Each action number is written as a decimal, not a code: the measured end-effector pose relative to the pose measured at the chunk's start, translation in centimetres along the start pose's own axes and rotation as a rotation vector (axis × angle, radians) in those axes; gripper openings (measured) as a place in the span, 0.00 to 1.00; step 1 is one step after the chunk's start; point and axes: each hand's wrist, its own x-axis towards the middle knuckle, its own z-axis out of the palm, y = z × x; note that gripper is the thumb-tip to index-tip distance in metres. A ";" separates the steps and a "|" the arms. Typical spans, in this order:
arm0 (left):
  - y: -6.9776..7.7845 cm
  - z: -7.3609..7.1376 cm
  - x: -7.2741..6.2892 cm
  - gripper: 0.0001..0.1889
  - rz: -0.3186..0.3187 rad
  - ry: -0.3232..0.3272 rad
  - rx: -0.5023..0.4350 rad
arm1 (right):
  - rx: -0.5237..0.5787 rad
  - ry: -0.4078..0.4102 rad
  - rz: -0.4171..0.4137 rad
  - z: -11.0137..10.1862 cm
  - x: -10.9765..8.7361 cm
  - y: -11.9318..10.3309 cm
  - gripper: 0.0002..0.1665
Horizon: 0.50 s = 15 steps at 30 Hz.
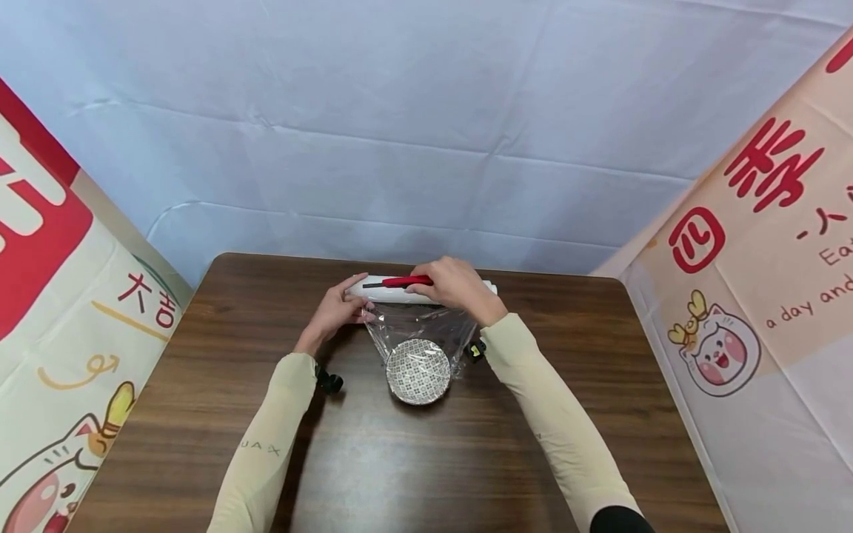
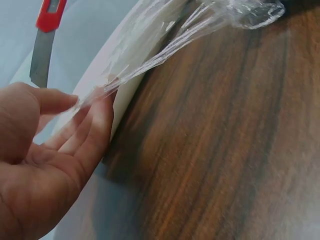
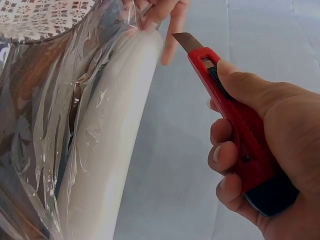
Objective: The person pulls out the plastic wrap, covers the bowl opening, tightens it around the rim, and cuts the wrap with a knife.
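A white roll of plastic wrap [image 1: 386,294] lies along the far edge of the table. From it, clear film [image 1: 426,320] stretches over a round dish with a grey-and-white pattern [image 1: 418,371]. My left hand [image 1: 332,314] is at the roll's left end, pinching the gathered film edge between thumb and fingers [image 2: 102,117]. My right hand [image 1: 456,287] grips a red utility knife [image 3: 235,120] above the roll, its thumb on the dark slider. The knife's blade [image 3: 188,42] is out and points left, toward my left hand, apart from the film.
The brown wooden table [image 1: 373,474] extends to both sides and toward me. A pale cloth [image 1: 413,148] hangs behind its far edge. Printed banners [image 1: 793,296] stand on the left and right. Small dark wrist cameras [image 1: 329,381] sit under both wrists.
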 end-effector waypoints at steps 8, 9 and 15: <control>-0.2 -0.7 -0.3 0.38 -0.046 -0.098 -0.013 | -0.006 -0.016 -0.001 0.3 0.6 0.0 0.20; -0.2 -0.8 -0.3 0.39 -0.053 -0.106 -0.010 | -0.012 -0.021 -0.006 0.4 0.7 -0.1 0.20; 0.0 -1.1 -0.2 0.40 -0.062 -0.126 0.048 | -0.029 -0.056 -0.015 0.7 1.3 -0.6 0.18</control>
